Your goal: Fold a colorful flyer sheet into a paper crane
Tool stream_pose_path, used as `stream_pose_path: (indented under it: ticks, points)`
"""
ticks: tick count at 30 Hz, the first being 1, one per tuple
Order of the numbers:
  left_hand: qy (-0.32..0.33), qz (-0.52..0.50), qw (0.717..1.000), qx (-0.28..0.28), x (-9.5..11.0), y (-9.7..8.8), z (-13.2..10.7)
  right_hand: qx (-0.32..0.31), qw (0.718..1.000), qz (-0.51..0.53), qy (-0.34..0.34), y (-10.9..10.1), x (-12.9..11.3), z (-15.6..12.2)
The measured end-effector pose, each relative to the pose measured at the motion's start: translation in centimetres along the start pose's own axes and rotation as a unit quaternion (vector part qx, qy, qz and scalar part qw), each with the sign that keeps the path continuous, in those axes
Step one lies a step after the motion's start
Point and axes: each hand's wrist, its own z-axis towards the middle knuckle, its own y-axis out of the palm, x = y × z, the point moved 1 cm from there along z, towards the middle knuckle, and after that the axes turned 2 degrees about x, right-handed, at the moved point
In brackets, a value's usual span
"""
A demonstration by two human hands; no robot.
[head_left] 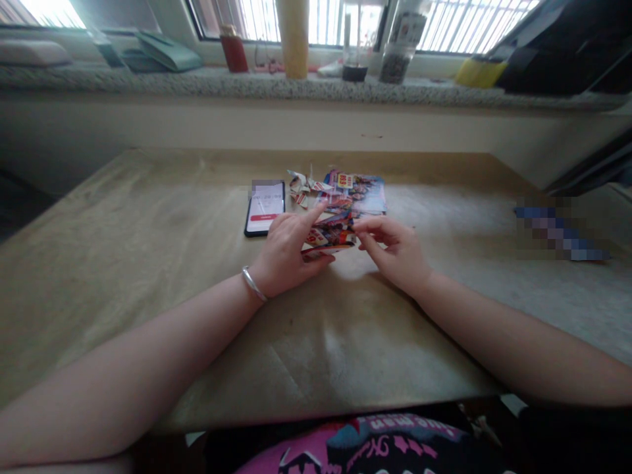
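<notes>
My left hand, with a silver bangle at the wrist, grips a folded piece of colourful printed paper between its thumb below and its fingers above. At the paper's right edge my right hand is closed in a pinch, thumb near forefinger; the edge appears to be between the fingertips. Just beyond the hands lies a flat printed sheet with a yellow price-like patch. Several folded paper pieces in white and red rest against its left side.
A phone with a lit screen lies left of the papers on the table. A blurred blue strip is at the far right. Bottles, a red container and a yellow cylinder line the stone windowsill.
</notes>
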Motion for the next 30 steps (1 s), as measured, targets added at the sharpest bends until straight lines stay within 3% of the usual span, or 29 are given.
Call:
stream_pose_path:
  ticks: [6, 11, 19, 25, 30]
  points:
    - [-0.025, -0.018, 0.999, 0.023, -0.1, 0.0, 0.0, -0.027, 0.999, 0.037, 0.009, 0.1, 0.0, 0.0]
    - [-0.048, -0.051, 0.997, 0.04, -0.1, 0.0, 0.0, -0.054, 0.998, -0.012, -0.008, 0.1, -0.2, 0.0]
    - [-0.023, -0.087, 0.995, 0.03, 0.0, 0.2, 0.1, -0.029, 0.998, -0.06, -0.019, 0.5, -0.5, 0.1]
    - [-0.023, -0.094, 0.995, -0.012, 0.2, 0.0, 0.4, -0.032, 0.994, -0.083, -0.059, 0.4, -1.1, 0.2]
    - [0.019, -0.128, 0.991, 0.019, 0.1, 0.1, 0.7, -0.02, 0.991, -0.095, -0.097, 0.3, -1.3, 0.3]
